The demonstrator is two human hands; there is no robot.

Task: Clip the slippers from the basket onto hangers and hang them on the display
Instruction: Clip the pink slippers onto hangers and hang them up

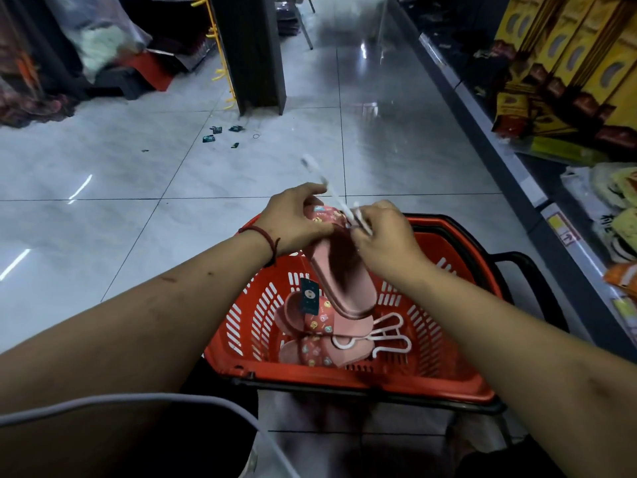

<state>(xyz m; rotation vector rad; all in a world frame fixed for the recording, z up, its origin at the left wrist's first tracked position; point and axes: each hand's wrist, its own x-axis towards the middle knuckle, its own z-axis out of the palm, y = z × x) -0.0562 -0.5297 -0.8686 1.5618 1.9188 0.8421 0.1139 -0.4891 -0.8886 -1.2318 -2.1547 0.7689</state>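
Shop floor w/ red basket [344, 381]; left hand [296, 220] grips pink slipper [341, 274], right hand [384, 238] pinches hanger [332, 193].

**A shop aisle with stocked shelves**

I am in a retail shop. A red plastic shopping basket [344, 381] sits on glossy grey floor tiles [103, 167]. It holds pink rubber slippers [320, 326], a dark card swing tag [309, 295] and white plastic hangers [389, 334]. On my right, a long grey metal shelf [496, 143] with a price label [565, 232] carries tall yellow cardboard boxes [565, 46] and bagged goods [617, 188]. Ahead, a dark pillar [255, 53] bears yellow display hooks [220, 74].
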